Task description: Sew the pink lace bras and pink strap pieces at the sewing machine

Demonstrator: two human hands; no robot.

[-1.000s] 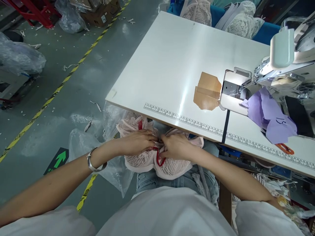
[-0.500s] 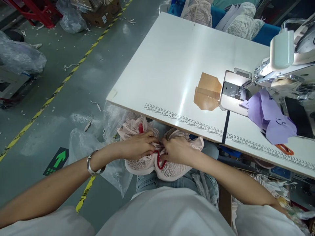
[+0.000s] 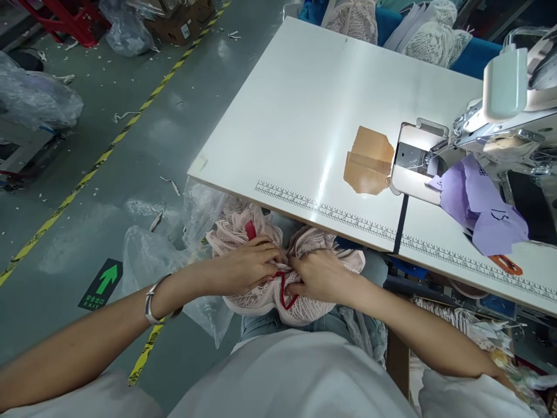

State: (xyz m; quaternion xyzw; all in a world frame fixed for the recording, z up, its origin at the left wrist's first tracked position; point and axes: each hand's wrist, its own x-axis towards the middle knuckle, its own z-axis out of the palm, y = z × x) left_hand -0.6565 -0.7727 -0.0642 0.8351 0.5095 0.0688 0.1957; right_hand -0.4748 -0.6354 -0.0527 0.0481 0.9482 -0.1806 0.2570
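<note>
A bundle of pale pink lace bras (image 3: 250, 306) lies across my lap, below the table's front edge. Its two cups spread left and right. My left hand (image 3: 250, 268) is closed on the lace near the middle of the bundle. Close beside it, my right hand (image 3: 319, 274) grips the right part with bent fingers. A thin red strip (image 3: 285, 296) loops down between the hands, and more red cloth (image 3: 250, 230) shows at the upper left of the bundle. The fingertips are partly buried in the folds, so exactly what they pinch is hidden.
The white table (image 3: 304, 110) bears a printed ruler, a brown cardboard piece (image 3: 369, 161) and a sewing machine (image 3: 505, 93). Purple pieces (image 3: 476, 203) and orange-handled scissors (image 3: 505, 265) lie at its right. Plastic bags (image 3: 152, 255) are on the floor to the left.
Both hands stay on the bras and have shifted slightly. The hands have drawn a little apart at the wrists, and the red loop sits slightly lower and to the right.
</note>
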